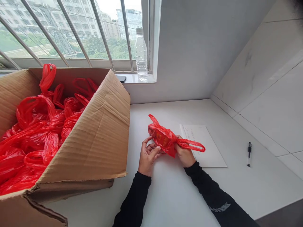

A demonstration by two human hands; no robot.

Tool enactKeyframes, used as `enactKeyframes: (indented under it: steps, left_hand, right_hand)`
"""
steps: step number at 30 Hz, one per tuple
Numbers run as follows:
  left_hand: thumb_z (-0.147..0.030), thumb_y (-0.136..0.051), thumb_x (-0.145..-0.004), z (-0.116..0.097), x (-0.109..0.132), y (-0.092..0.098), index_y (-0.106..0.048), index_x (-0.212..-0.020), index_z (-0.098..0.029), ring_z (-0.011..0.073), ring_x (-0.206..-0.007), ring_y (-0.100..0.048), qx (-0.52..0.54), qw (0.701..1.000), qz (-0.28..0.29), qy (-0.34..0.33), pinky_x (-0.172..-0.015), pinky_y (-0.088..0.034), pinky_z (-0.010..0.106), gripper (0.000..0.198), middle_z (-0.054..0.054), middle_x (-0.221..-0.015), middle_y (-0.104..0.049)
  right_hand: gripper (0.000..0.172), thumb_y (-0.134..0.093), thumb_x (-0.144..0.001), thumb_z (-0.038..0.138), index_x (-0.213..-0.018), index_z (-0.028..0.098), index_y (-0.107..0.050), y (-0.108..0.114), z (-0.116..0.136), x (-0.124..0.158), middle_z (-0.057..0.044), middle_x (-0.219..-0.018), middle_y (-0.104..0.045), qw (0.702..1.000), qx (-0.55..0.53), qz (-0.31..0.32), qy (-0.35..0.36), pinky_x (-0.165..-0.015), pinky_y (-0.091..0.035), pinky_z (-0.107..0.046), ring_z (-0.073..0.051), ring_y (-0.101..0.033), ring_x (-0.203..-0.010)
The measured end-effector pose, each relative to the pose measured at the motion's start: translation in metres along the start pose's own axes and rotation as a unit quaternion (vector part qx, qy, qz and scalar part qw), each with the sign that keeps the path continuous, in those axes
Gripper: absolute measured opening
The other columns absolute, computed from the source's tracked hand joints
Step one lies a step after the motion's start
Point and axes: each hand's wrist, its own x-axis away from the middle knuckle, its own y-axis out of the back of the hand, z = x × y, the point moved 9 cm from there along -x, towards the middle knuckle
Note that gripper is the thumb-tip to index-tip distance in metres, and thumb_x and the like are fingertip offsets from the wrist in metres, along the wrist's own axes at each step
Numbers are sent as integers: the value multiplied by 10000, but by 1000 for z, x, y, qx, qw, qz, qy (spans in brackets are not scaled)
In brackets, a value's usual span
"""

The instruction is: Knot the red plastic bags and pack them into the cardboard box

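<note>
In the head view, my left hand [148, 156] grips the near left side of a red bag [165, 140], thumb on the front and fingers curled at the end, while my right hand [185, 155] is closed around its gathered neck, one loop sticking out past my knuckles over the paper [208, 149]. The bag is in front of me over the tabletop [165, 198], right of the carton [94, 135]; I cannot tell whether its underside touches the surface. Something boxy with yellowish marks shows through the plastic. The film looks thin, so if I pulled hard at the neck it could tear, and a corner of what is inside might poke through. My left hand holds it fairly lightly, so the weight could slip if my right let go. The loose loop might also snag the paper and drag it. Counting up: two hands, one bag between them, one carton, one paper, one pen [249, 154] off to the right, one bottle [141, 56] and what looks like one phone [122, 78] on the sill [134, 78]. The other bags [53, 121] in the carton are too tangled to count.
</note>
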Motion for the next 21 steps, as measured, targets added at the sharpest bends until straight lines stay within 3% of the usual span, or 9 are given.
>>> enactKeyframes:
  steps: [5,10,15,21]
  left_hand:
    - [-325,-699,-801,1,1,-4,-474,-1233,-248,186,-775,-693,12,999,26,28,-737,-588,387,493,24,-900,-661]
    - [-468,-574,-877,3,4,-13,-541,-1187,-202,230,-901,-691,80,992,62,69,-750,-590,383,410,113,-1065,-683]
    - [-305,-640,-841,1,3,-12,-579,-1128,-192,227,-957,-677,104,991,61,50,-788,-575,360,314,101,-1135,-683]
    - [-200,-661,-766,-2,-3,0,-563,-1251,-240,226,-1007,-666,138,990,13,16,-814,-562,352,496,60,-1144,-693]
  right_hand:
    - [186,-511,-938,362,-898,244,-649,2,0,1,-46,-892,-657,1000,-19,-21,8,-729,-489,-354,-218,-583,-784]
    - [161,-571,-908,328,-1021,252,-658,-4,12,4,-55,-1112,-675,998,-43,1,49,-914,-496,-394,-242,-621,-1027]
    - [206,-573,-909,321,-1067,260,-690,-11,23,9,-62,-1262,-627,995,-30,43,85,-1065,-413,-431,-262,-532,-1233]
    - [389,-457,-942,483,-1182,249,-654,-12,16,8,-82,-1293,-612,990,-128,42,38,-1060,-423,-470,-287,-528,-1247]
